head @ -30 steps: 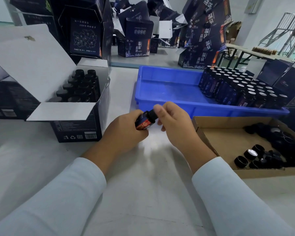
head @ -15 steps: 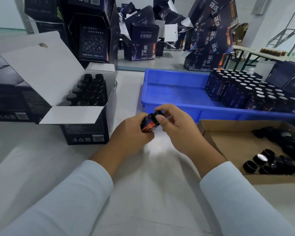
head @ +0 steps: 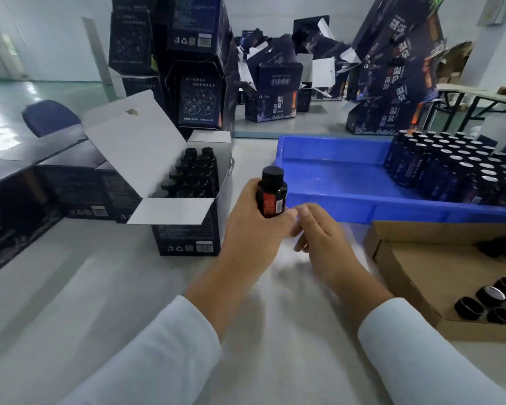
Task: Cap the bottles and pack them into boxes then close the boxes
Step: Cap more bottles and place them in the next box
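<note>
My left hand [head: 253, 229] grips a small dark bottle [head: 270, 192] with a red label and a black cap, held upright just right of the open dark box [head: 187, 238]. That box holds several capped bottles [head: 195, 173] and its white flaps stand open. My right hand [head: 322, 241] is off the bottle, fingers loose and apart, just below and to the right of it. A blue tray [head: 333, 176] behind holds many uncapped bottles [head: 462, 168] at its right end. Loose black caps [head: 491, 302] lie in a cardboard tray [head: 409, 258] on the right.
Stacks of dark printed boxes [head: 193, 68] rise behind the open box, and more [head: 398, 74] stand at the back right. Closed dark cartons [head: 21, 182] lie along the left. I see a blue chair back [head: 50, 116] at far left.
My right hand has let go of the cap and dropped away to the right. My left hand has turned the capped bottle upright and lifted it a little.
</note>
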